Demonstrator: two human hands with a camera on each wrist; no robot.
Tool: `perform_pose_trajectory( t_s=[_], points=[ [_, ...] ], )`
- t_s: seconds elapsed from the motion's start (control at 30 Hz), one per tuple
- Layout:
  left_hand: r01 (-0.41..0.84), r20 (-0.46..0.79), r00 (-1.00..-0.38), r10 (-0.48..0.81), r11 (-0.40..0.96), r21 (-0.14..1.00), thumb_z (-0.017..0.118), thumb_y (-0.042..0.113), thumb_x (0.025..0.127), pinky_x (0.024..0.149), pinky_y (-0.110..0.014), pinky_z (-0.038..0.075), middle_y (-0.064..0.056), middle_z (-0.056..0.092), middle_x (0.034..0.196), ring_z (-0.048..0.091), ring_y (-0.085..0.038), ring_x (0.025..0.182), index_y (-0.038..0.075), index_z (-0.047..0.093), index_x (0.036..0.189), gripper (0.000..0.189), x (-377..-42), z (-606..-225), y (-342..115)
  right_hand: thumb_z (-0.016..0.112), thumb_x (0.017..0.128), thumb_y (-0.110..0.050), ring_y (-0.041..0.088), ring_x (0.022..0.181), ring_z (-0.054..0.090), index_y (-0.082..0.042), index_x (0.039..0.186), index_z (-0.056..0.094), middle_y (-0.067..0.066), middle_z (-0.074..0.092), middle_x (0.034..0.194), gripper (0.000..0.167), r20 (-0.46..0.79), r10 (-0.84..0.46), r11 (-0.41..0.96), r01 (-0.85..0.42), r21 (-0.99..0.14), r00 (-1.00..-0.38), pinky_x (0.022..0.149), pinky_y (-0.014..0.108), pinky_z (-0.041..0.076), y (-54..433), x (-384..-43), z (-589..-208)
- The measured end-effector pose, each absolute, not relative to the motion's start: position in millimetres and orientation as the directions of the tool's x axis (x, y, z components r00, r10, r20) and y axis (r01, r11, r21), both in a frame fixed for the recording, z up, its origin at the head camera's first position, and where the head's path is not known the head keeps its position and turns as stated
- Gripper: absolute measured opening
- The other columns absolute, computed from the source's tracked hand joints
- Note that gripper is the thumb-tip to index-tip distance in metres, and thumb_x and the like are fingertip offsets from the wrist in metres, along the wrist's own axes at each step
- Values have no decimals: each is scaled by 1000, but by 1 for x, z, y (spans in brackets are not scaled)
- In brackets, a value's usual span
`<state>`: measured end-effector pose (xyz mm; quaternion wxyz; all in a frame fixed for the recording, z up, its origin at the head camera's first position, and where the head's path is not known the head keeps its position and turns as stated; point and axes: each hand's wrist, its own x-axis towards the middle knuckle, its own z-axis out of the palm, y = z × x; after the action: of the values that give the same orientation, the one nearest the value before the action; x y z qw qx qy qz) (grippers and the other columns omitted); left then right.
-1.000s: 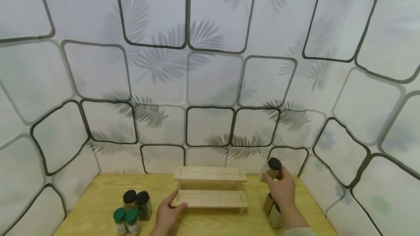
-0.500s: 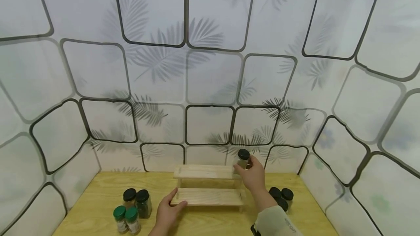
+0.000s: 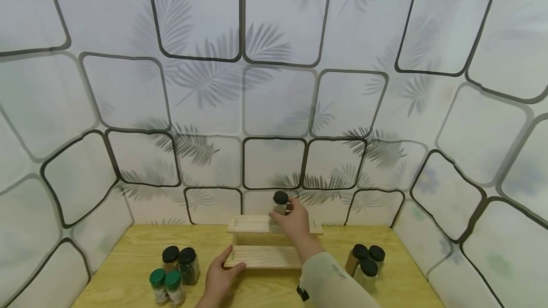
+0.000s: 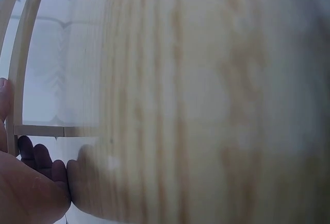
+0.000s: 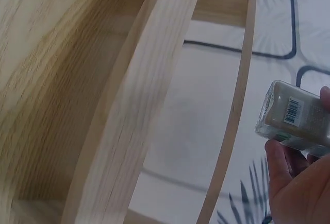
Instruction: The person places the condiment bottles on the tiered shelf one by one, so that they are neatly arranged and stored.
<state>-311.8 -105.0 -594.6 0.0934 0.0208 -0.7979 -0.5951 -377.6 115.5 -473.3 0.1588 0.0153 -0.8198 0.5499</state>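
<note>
My right hand (image 3: 295, 222) grips a square glass spice jar (image 3: 279, 207) with a black lid, holding it over the upper tier of a two-tier wooden rack (image 3: 265, 256). In the right wrist view, a barcode label shows on the jar (image 5: 299, 113), and a gap separates its base from the upper shelf edge (image 5: 234, 110). My left hand (image 3: 219, 277) holds the left end of the lower tier, thumb at the front and fingers round the end. Pale wood grain of the rack (image 4: 170, 90) fills most of the left wrist view, with the left fingers (image 4: 44, 157) curled at lower left.
Left of the rack stand two black-lidded jars (image 3: 188, 266) and two green-lidded jars (image 3: 173, 286). Several black-lidded jars (image 3: 366, 274) stand together on the right of the yellow wooden table (image 3: 257, 293). Patterned cloth (image 3: 274, 108) hangs behind and at both sides.
My right hand has carried the jar leftward, from above the right-hand jars to the middle of the upper tier. The left hand has stayed on the rack.
</note>
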Motion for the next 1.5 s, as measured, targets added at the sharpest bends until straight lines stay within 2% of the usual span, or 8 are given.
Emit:
perform_pose_trajectory(
  t_s=[0.17, 0.53, 0.8, 1.17, 1.33, 1.5],
  points=[
    [81, 129, -980, -151, 288, 954, 92, 15, 84, 105, -58, 51, -35, 56, 145, 59, -48, 130, -10, 53, 150, 81, -313, -595, -105, 93, 84, -21, 33, 104, 71, -5, 138, 66, 16, 70, 119, 63, 253, 131, 400, -183, -898, -958, 80, 45, 63, 89, -379, -472],
    [89, 132, -980, -146, 267, 960, 91, 14, 85, 102, -54, 54, -36, 55, 146, 61, -46, 128, -13, 51, 149, 80, -311, -591, -104, 94, 84, -26, 29, 105, 71, -6, 144, 62, 15, 70, 124, 71, 252, 65, 436, -200, -877, -965, 81, 42, 63, 42, -378, -463],
    [92, 127, -982, -141, 233, 968, 91, 14, 86, 107, -55, 50, -34, 53, 150, 56, -46, 135, -13, 51, 149, 79, -312, -588, -100, 94, 84, -26, 28, 103, 71, -6, 144, 62, 14, 71, 123, 71, 258, 50, 460, -207, -864, -965, 81, 43, 62, 27, -380, -457],
    [66, 102, -984, -143, 235, 970, 91, 16, 86, 103, -53, 54, -35, 53, 149, 61, -42, 129, -12, 51, 150, 80, -312, -594, -104, 95, 83, -24, 28, 105, 71, -8, 141, 63, 12, 71, 122, 68, 219, 75, 473, -159, -867, -973, 82, 45, 62, 17, -377, -467],
    [71, 109, -983, -151, 240, 968, 91, 14, 86, 107, -55, 51, -34, 53, 149, 59, -42, 131, -12, 52, 149, 78, -312, -596, -104, 96, 82, -23, 28, 102, 72, -7, 140, 64, 14, 72, 121, 68, 223, 84, 487, -156, -860, -971, 81, 44, 62, 13, -378, -471],
    [75, 115, -981, -153, 246, 966, 91, 15, 86, 114, -61, 42, -33, 54, 149, 49, -48, 141, -10, 54, 149, 78, -312, -595, -106, 95, 83, -28, 28, 101, 72, -9, 143, 62, 12, 72, 123, 70, 231, 92, 504, -155, -850, -969, 82, 46, 62, 11, -382, -476]
  ],
)
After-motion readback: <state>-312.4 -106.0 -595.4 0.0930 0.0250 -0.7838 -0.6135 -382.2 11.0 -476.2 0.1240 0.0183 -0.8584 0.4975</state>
